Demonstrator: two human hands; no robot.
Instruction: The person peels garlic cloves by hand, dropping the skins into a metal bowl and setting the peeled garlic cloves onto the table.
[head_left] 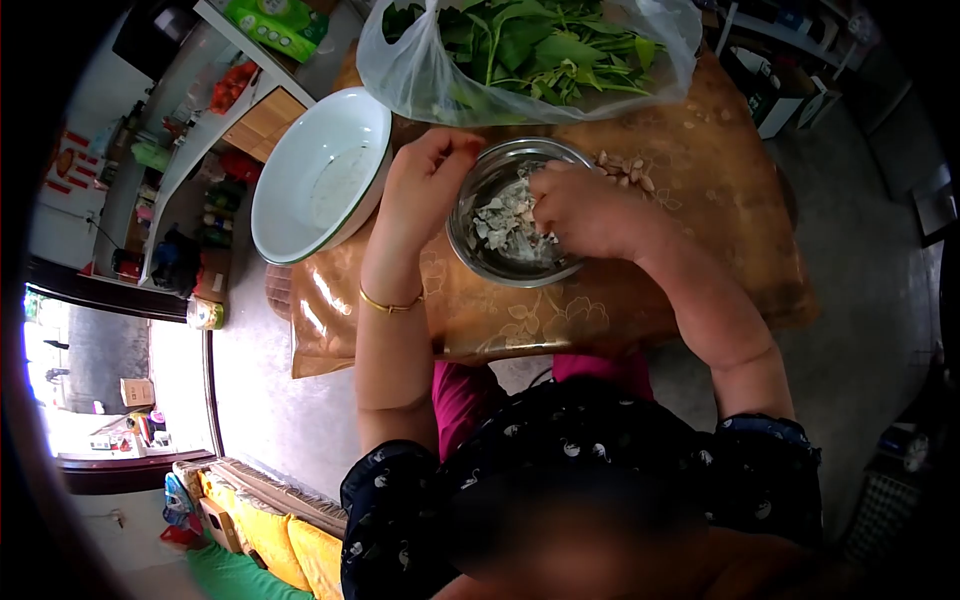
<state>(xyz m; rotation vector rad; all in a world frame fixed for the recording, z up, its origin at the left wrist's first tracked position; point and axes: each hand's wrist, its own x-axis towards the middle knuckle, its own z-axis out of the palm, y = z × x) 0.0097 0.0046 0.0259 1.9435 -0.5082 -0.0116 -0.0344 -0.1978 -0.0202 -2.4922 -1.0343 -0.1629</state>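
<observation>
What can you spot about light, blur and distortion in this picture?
Head view: daylight overexposes the doorway at left; glare streaks the tablecloth near its left corner; glints line the metal bowl; straight room edges bow near the dark rim; a blurred patch sits at bottom centre.

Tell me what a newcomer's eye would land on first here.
Probably the heap of bright green leaves in a see-through plastic bag at the table's far side, and the big white basin on the left. Next comes the metal bowl in the middle, holding pale, papery scraps, with the right hand reaching into it and the left hand beside its left rim.
</observation>
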